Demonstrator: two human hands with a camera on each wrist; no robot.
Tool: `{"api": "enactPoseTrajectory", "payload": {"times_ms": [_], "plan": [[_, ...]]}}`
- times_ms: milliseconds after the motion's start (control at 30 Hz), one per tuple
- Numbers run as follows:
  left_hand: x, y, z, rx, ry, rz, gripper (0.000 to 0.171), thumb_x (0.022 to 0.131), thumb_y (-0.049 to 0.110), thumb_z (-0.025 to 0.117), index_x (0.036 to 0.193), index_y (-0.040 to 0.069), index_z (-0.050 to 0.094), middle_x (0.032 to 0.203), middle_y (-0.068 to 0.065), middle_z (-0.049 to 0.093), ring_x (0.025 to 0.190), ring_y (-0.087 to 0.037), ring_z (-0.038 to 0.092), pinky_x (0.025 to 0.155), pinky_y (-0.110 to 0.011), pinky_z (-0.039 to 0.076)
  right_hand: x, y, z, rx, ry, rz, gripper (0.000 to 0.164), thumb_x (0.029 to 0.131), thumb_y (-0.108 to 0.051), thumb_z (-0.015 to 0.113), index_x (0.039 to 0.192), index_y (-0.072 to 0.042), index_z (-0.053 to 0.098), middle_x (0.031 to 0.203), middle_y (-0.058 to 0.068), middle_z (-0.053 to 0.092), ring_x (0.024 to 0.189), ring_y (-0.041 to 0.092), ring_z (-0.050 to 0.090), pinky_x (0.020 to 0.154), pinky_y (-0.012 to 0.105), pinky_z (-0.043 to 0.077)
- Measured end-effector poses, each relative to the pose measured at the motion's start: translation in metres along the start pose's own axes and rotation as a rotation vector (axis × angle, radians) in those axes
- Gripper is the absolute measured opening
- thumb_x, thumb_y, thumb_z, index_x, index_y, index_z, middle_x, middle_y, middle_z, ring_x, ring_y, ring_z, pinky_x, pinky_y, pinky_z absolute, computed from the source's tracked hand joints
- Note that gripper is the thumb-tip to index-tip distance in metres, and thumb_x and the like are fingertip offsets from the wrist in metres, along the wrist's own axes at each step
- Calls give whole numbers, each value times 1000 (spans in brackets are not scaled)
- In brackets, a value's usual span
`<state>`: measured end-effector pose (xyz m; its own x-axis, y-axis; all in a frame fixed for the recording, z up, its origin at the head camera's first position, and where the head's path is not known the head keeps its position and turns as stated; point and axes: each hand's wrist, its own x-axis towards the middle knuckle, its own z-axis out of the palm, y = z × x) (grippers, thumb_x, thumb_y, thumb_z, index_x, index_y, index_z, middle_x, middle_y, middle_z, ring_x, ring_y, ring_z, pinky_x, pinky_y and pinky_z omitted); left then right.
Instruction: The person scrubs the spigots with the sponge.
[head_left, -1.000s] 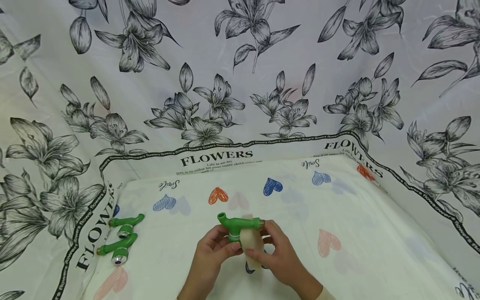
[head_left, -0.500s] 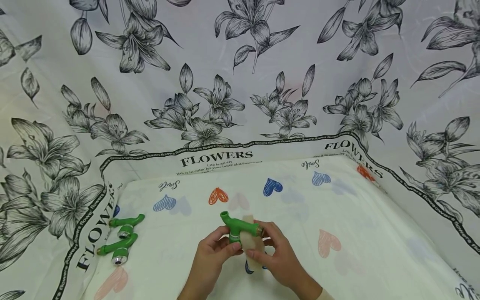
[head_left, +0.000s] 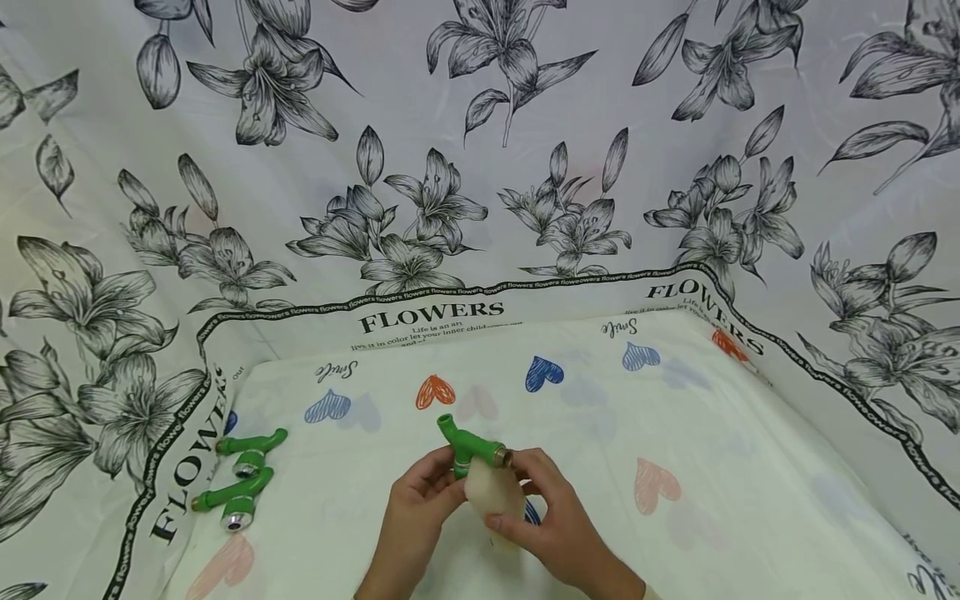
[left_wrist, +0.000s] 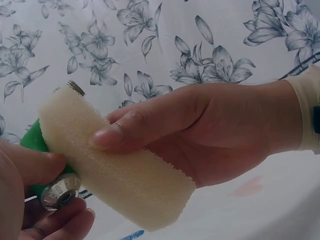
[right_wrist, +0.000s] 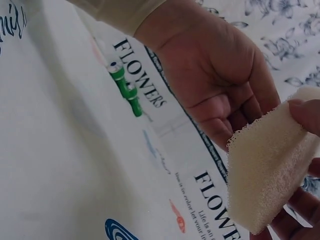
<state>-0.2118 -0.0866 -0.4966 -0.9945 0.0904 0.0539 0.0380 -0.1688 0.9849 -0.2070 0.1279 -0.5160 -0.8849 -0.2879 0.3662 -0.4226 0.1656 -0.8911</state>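
A green faucet (head_left: 472, 446) with a brass threaded end is held up over the cloth in the head view. My left hand (head_left: 416, 508) grips it near the silver outlet collar (left_wrist: 60, 192). Between thumb and fingers, my right hand (head_left: 558, 517) holds a cream sponge (head_left: 495, 500) against the faucet's near side. The left wrist view shows the right thumb (left_wrist: 107, 137) lying on the porous face of the sponge. Part of the faucet is hidden behind the sponge, and in the right wrist view the sponge (right_wrist: 270, 155) covers it.
Two more green faucets, one farther back (head_left: 251, 450) and one nearer (head_left: 236, 496), lie side by side at the left of the table. A white cloth (head_left: 360, 492) printed with hearts covers the tabletop. Flower-printed curtain (head_left: 480, 208) encloses the back and sides.
The faucet has tilted, its threaded end swinging down and toward me. The sponge has shifted left along its near side and now hides the collar. Both hands keep their hold.
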Motion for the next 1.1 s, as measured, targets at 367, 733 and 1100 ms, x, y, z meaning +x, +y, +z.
{"api": "enactPoseTrajectory", "payload": {"times_ms": [367, 733, 1100], "plan": [[-1, 2, -3, 9, -128, -61, 45, 99, 10, 81, 141, 0, 68, 127, -20, 70, 110, -32, 70, 97, -42, 62, 6, 5, -5, -2, 24, 49, 69, 95, -21, 87, 156, -28, 56, 134, -5, 61, 118, 24, 62, 94, 40, 60], [0, 1, -1, 56, -149, -36, 41, 98, 15, 83, 138, 10, 74, 129, -17, 70, 109, -34, 69, 97, -45, 62, 8, 11, -7, 20, 28, 119, 65, 98, -24, 84, 156, -27, 56, 136, -5, 61, 119, 25, 61, 99, 39, 58], [5, -4, -1, 42, 12, -10, 42, 98, -5, 74, 140, -3, 66, 130, -21, 67, 105, -27, 72, 90, -35, 63, 1, 3, -1, 35, -30, 2, 64, 96, -23, 88, 153, -26, 59, 133, -3, 62, 118, 24, 61, 95, 38, 59]]}}
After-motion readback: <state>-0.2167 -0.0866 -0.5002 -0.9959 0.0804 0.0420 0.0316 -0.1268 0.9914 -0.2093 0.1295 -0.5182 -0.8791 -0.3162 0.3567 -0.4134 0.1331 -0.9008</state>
